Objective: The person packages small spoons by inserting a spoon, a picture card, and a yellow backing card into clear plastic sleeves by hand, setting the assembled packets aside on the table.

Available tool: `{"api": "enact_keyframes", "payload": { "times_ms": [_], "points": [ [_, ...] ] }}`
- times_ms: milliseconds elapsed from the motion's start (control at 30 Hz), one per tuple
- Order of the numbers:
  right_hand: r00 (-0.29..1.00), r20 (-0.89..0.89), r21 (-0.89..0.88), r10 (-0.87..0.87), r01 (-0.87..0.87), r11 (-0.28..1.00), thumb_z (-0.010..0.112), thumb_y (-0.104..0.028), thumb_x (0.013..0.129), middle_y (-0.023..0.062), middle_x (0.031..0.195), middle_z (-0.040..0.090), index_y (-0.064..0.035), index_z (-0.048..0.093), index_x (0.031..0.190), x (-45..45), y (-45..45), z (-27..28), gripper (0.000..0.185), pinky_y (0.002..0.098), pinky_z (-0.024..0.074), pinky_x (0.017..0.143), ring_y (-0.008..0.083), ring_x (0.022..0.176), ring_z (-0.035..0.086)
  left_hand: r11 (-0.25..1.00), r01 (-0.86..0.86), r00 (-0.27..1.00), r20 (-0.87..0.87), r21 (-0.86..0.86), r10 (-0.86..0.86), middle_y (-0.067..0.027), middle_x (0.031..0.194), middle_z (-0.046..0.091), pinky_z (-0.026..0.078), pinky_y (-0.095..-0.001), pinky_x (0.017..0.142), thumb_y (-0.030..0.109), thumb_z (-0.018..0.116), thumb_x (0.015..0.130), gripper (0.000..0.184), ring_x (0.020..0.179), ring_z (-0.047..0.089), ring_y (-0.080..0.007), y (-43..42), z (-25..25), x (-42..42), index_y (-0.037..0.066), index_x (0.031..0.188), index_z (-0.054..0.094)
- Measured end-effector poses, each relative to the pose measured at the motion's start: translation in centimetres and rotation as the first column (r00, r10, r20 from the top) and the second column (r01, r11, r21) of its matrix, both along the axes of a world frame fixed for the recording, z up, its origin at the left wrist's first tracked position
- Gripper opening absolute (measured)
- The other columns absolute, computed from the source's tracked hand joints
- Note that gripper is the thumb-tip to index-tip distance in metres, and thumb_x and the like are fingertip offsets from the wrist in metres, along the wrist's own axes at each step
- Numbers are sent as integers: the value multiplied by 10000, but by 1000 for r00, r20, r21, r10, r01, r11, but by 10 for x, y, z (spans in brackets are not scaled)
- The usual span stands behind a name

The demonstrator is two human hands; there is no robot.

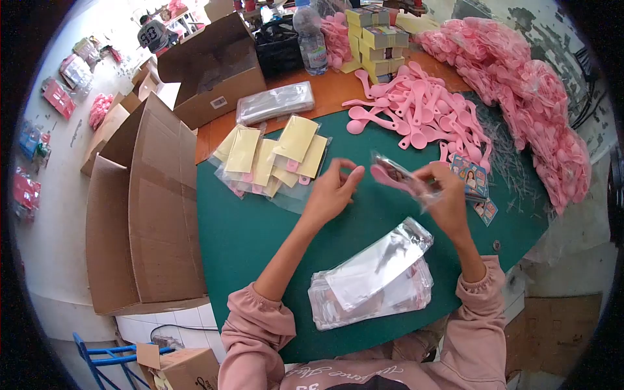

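My right hand (443, 195) is closed on a clear bag (415, 184) with a pink spoon (388, 177) and a printed card inside. To its left, my left hand (335, 192) has its fingers apart and holds nothing. Flat clear bags (374, 279) lie stacked on the green table (260, 234) between my forearms. Beyond my left hand are packed bags with yellow cards (263, 159) and pink spoons. Loose pink spoons (422, 107) form a pile at the back, and printed cards (469, 179) lie right beside my right hand.
Pink spoons in clear plastic (513, 84) heap along the right edge. Banded card stacks (380, 49), a water bottle (312, 45) and a bundle of clear bags (275, 103) stand or lie at the back. Open cardboard boxes (162, 208) flank the left side. A person (156, 36) is far back left.
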State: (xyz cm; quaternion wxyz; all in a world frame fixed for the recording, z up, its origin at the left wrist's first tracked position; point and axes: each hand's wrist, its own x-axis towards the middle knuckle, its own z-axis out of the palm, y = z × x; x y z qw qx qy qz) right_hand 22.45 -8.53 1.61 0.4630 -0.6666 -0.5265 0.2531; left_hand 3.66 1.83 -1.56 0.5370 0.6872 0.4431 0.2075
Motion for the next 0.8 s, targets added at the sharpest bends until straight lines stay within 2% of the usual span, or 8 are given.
{"api": "enact_keyframes", "payload": {
  "times_ms": [33, 100, 167, 267, 433, 567, 733, 800],
  "points": [
    [972, 145, 88, 184, -197, 976, 683, -130, 689, 69, 848, 575, -15, 576, 879, -3, 2, -1, 247, 256, 434, 665, 136, 764, 538, 1000, 6, 1000, -2, 2, -6, -109, 993, 587, 493, -265, 699, 334, 514, 878, 440, 831, 574, -156, -2, 2, 0, 34, 1193, 452],
    [700, 387, 90, 600, -677, 731, 688, -126, 653, 142, 1169, 487, -27, 529, 1099, 4, 8, -10, 483, 306, 423, 824, 237, 1013, 501, 724, 273, 907, 421, -633, 26, -107, 1042, 553, 509, -290, 711, 340, 484, 892, 462, 884, 575, -183, -11, 6, -1, 33, 1223, 386],
    [618, 185, 4, 764, -778, 629, 671, -130, 699, 121, 1161, 501, -33, 498, 1148, -2, 6, -1, 491, 331, 397, 893, 242, 1063, 481, 818, 195, 929, 369, -540, 22, -92, 1044, 544, 508, -300, 733, 274, 499, 891, 415, 939, 563, -187, -14, -2, -4, 37, 1211, 383],
    [922, -222, 126, 318, -297, 947, 640, -129, 757, 141, 1167, 487, -33, 401, 1226, -3, 18, -18, 535, 320, 450, 829, 214, 1012, 516, 894, 152, 930, 368, -421, 15, -77, 1021, 551, 508, -309, 761, 163, 511, 878, 401, 924, 563, -169, -6, -15, -10, 36, 1223, 350],
    [811, -552, -205, 192, -355, 912, 618, -110, 793, 166, 940, 576, -4, 312, 1239, -7, 45, -38, 551, 222, 487, 609, 148, 763, 594, 865, 159, 903, 424, -477, 68, -107, 1009, 562, 512, -308, 761, 153, 490, 889, 445, 918, 580, -195, -18, -9, -7, 36, 1267, 286],
    [890, -402, 1, 215, -235, 972, 628, -107, 780, 144, 885, 591, 6, 386, 1177, -12, 61, -52, 479, 254, 480, 585, 155, 696, 597, 872, 261, 892, 450, -415, -54, -193, 1092, 536, 506, -331, 789, 123, 458, 904, 588, 979, 573, -243, -40, -21, -23, 98, 1363, 91],
    [815, 578, 230, 33, -202, 952, 645, -132, 729, 133, 894, 533, -17, 551, 970, -31, 28, -22, 284, 354, 438, 748, 278, 833, 529, 849, 310, 856, 515, -429, -52, -238, 1143, 497, 495, -341, 818, 96, 415, 917, 705, 995, 568, -265, -43, -18, -34, 177, 1374, -116],
    [830, 482, 63, 279, -351, 934, 648, -122, 719, 116, 901, 519, -25, 556, 954, -37, 17, -19, 271, 358, 426, 766, 272, 873, 505, 838, 336, 830, 555, -430, -48, -237, 1148, 493, 491, -345, 829, 105, 399, 924, 714, 990, 570, -263, -41, -18, -35, 189, 1367, -155]
  ]
}}
